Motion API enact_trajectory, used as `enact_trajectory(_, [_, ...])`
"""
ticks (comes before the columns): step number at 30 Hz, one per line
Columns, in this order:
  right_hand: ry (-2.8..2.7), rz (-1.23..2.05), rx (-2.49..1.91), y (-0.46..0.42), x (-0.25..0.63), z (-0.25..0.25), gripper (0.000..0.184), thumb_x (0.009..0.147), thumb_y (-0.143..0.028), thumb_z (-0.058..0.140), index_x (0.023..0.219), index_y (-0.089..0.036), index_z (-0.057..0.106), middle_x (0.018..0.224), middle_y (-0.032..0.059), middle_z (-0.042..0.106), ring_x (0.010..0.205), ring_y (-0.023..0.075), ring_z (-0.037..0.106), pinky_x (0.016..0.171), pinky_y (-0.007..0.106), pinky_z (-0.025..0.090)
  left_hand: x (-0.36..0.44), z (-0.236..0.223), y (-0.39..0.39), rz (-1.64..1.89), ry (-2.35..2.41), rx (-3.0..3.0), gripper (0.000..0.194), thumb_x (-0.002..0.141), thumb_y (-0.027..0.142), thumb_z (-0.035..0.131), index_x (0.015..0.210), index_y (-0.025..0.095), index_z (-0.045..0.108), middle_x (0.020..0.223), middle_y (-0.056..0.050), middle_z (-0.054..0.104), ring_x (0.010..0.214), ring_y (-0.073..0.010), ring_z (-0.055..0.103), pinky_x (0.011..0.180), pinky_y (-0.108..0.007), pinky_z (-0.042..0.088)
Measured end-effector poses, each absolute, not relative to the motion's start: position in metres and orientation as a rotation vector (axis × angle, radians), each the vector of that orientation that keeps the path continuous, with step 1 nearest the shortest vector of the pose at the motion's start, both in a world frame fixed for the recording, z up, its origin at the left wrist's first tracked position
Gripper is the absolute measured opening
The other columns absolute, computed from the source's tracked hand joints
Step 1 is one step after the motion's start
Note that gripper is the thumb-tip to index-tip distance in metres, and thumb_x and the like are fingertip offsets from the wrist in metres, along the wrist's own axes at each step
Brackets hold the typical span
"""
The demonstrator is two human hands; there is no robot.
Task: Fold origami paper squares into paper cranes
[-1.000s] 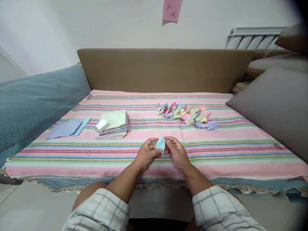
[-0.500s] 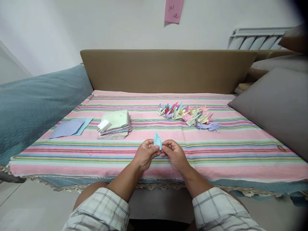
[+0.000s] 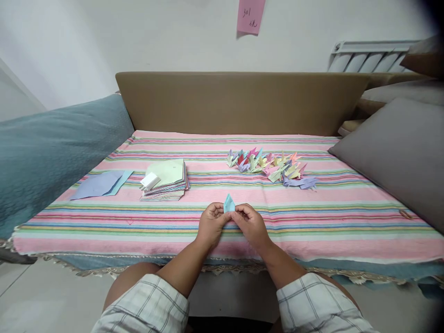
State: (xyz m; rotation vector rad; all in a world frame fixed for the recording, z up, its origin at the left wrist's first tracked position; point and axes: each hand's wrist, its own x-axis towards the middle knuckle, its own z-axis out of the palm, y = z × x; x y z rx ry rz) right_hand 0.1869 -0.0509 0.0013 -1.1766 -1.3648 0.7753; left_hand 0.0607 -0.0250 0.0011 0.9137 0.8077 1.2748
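A small light-blue folded paper [image 3: 229, 204] with a pointed top stands upright between my hands, above the striped cloth. My left hand [image 3: 212, 223] pinches its lower left side with thumb and fingers. On the lower right side, my right hand [image 3: 250, 223] grips it the same way, the two thumbs nearly meeting at the bottom edge. Thumbs and fingers cover the paper's lower part. Beyond my hands, to the right, lies a cluster of folded paper cranes [image 3: 270, 166] in many colours.
A stack of paper sheets [image 3: 169, 172] with a white plug adapter [image 3: 150, 181] on top lies left of my hands. Farther left are loose purple [image 3: 99, 183] and blue sheets. A grey cushion [image 3: 398, 143] leans at the right. The sofa back [image 3: 243, 101] rises behind the striped cloth [image 3: 104, 226].
The blue paper has turned more upright and shifted slightly right. Both thumbs have come closer together at its lower edge. The cranes and the stack have not moved.
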Motion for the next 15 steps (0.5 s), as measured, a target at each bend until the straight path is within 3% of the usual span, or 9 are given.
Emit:
enact_trajectory(5, [-1.244,0.888,-1.232,-0.046,0.190,-0.002,0.023,0.076,-0.042,0.061,0.076,-0.019,0.063,0.071,0.0015,0.060,0.066,0.0155,0.053,0.063,0.027,0.043,0.059,0.004,-0.027,1.171,0.768,0.983,0.037,0.048,0.023,0.085,0.078,0.015,0.065,0.073,-0.001,0.070,0.070,-0.0121,0.064,0.070,-0.024,0.051])
enact_trajectory(8, [-1.187,1.010,-1.131,-0.041,0.195,-0.005,0.024,0.074,-0.044,0.065,0.078,-0.020,0.064,0.072,0.0007,0.062,0.068,0.0153,0.054,0.065,0.028,0.044,0.054,0.001,-0.027,1.118,0.748,0.963,0.036,0.054,0.027,0.084,0.085,0.015,0.070,0.081,-0.004,0.072,0.076,-0.0149,0.066,0.078,-0.028,0.051])
enact_trajectory(15, [-1.116,1.321,-0.976,-0.039,0.202,-0.012,0.028,0.072,-0.046,0.069,0.080,-0.020,0.063,0.069,-0.0023,0.058,0.062,0.0111,0.051,0.061,0.025,0.044,0.050,0.000,-0.024,1.050,0.745,0.832,0.032,0.053,0.032,0.084,0.074,0.012,0.072,0.075,-0.005,0.071,0.068,-0.0135,0.064,0.070,-0.027,0.053])
